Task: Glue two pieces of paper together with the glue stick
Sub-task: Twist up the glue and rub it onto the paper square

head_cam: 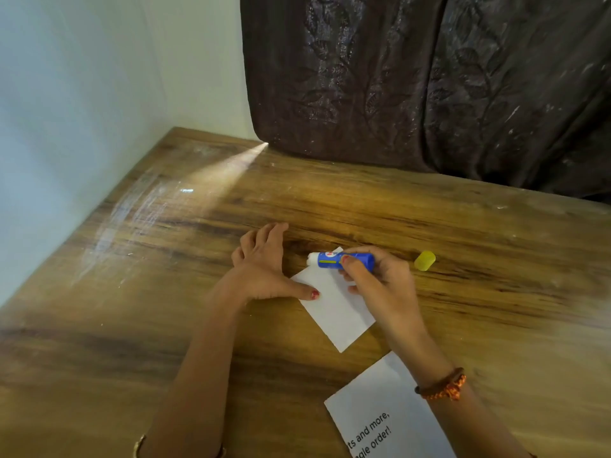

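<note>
Head view, wooden worktop. Blank white paper lies flat near centre, turned at an angle. Left hand is released: fingers straight and spread on the worktop just left of the sheet, thumb tip pressing the sheet's left edge. Right hand grasps the glue stick, thumb and fingers curled round the blue barrel. Stick is uncapped, lying approx horizontal, white glue end pointing left over the far corner of the blank paper; can't tell if the tip touches the sheet. Yellow cap sits on the worktop to the right of the right hand, apart from it. 2nd paper w/ printed text lies nearer the camera, right of centre, partly under the right forearm, cut off by the bottom edge; not touching the blank sheet. Red-orange thread bracelet on the right wrist, gold bangle on the left forearm. Dark leaf-pattern curtain hangs at the far side, pale wall at left.
</note>
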